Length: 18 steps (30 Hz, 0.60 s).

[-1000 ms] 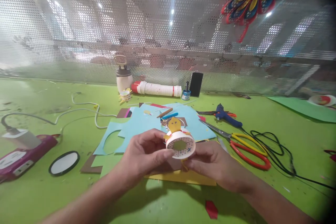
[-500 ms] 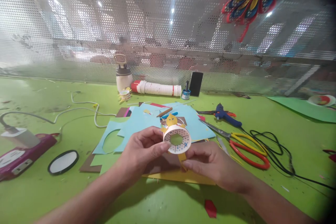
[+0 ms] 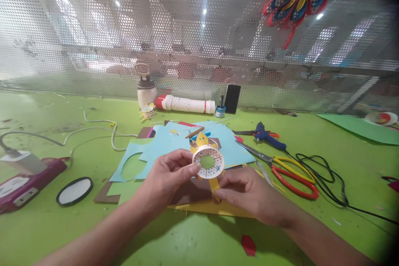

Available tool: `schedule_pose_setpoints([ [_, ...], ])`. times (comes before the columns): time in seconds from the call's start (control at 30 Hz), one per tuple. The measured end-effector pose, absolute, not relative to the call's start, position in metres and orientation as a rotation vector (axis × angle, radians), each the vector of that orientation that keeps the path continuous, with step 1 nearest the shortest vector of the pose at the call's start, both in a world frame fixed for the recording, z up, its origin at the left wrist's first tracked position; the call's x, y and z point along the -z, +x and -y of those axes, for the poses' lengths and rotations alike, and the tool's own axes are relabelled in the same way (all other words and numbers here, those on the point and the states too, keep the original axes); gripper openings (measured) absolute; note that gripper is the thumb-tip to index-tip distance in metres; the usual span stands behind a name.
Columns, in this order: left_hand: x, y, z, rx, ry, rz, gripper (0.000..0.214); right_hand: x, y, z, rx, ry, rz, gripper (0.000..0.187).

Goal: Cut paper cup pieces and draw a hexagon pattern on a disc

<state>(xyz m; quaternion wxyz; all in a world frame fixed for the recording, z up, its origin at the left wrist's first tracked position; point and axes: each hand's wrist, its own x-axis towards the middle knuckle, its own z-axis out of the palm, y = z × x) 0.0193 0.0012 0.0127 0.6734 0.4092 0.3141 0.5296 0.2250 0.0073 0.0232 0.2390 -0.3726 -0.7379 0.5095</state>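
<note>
A small paper turtle (image 3: 215,171), with a dotted white cup ring for a body and a yellow head with drawn eyes, is held up in the middle of the view. My left hand (image 3: 174,174) pinches the ring's left side between thumb and fingers. Below the ring, my right hand (image 3: 246,195) is closed on a yellow paper strip (image 3: 213,183) that hangs from the turtle. Under both hands lie light blue sheets (image 3: 168,137), brown card and yellow paper. A brown pen (image 3: 195,132) and a blue one rest on the sheets behind the head.
Scissors (image 3: 293,178) and a blue glue gun (image 3: 264,136) with a black cord are on the right. Behind stand a bottle (image 3: 146,93), stacked paper cups (image 3: 188,104), a glue jar (image 3: 220,110) and a phone (image 3: 232,99). At left is a purple power strip (image 3: 34,183).
The turtle has shifted slightly left and tilted, so the ring's opening and more of the yellow strip show. Both hands keep their hold.
</note>
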Motion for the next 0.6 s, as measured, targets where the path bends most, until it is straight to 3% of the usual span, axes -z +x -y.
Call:
schedule_pose_setpoints([
  [0.6,-0.0038,0.0134,-0.0103,-1.205,0.987,-0.679,0.019,-0.0229,0.2227,-0.0052,-1.429,-1.085,2.132,0.023],
])
